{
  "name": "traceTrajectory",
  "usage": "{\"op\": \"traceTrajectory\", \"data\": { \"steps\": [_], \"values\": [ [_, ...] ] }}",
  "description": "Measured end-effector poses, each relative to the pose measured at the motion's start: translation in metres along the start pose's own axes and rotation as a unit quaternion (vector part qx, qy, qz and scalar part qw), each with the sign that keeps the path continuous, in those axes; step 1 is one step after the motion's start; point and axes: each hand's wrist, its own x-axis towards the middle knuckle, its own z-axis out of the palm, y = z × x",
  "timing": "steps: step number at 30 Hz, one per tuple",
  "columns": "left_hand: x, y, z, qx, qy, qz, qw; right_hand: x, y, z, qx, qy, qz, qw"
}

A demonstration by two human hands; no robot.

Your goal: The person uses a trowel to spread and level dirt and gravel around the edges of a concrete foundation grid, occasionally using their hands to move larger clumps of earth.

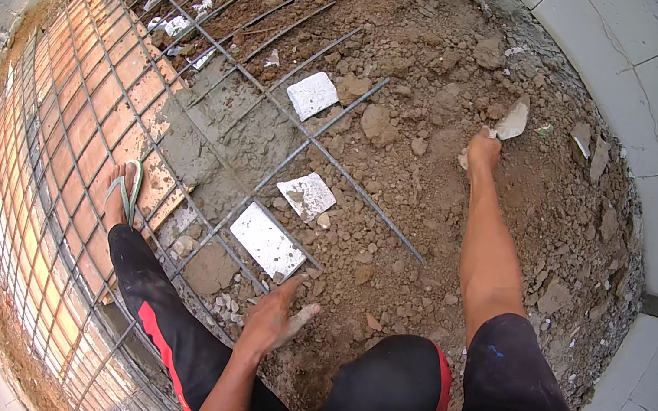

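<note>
My right hand (484,152) is closed in a fist over the loose soil at the right. From it sticks the pale, mud-smeared blade of a small trowel (514,120); most of its handle is hidden in my fingers. My left hand (278,316) is low in the middle, thumb apart from the fingers, and nothing shows in it. Its fingertips are close to a white speckled block (268,241) and the end of a steel bar; whether they touch is hard to tell. Another white piece (306,196) lies just beyond that block.
A tied rebar grid (107,112) spans the left over wooden boards (97,72), its bar ends jutting over the soil (397,218). Wet grey mortar (229,122) lies beneath part of it. My sandalled foot (122,191) rests among the bars. Block walls (631,91) curve around.
</note>
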Motion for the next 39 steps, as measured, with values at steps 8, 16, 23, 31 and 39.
{"op": "traceTrajectory", "data": {
  "steps": [8,16,23,31,39],
  "values": [
    [-0.002,0.0,-0.001,0.079,-0.014,0.009,0.997,-0.026,-0.007,0.005,0.051,-0.198,0.018,0.979],
    [0.001,0.014,-0.007,0.063,-0.027,-0.017,0.997,0.047,-0.11,-0.027,-0.072,-0.108,-0.218,0.967],
    [0.003,0.018,-0.02,0.023,-0.021,0.005,0.999,-0.034,-0.107,0.124,-0.16,-0.18,-0.124,0.963],
    [-0.011,0.006,-0.032,0.066,0.0,-0.047,0.997,0.007,-0.143,0.088,-0.186,-0.14,-0.213,0.949],
    [0.008,0.015,-0.017,0.069,-0.047,-0.016,0.996,0.016,-0.119,0.082,-0.248,-0.205,-0.15,0.935]
  ]
}}
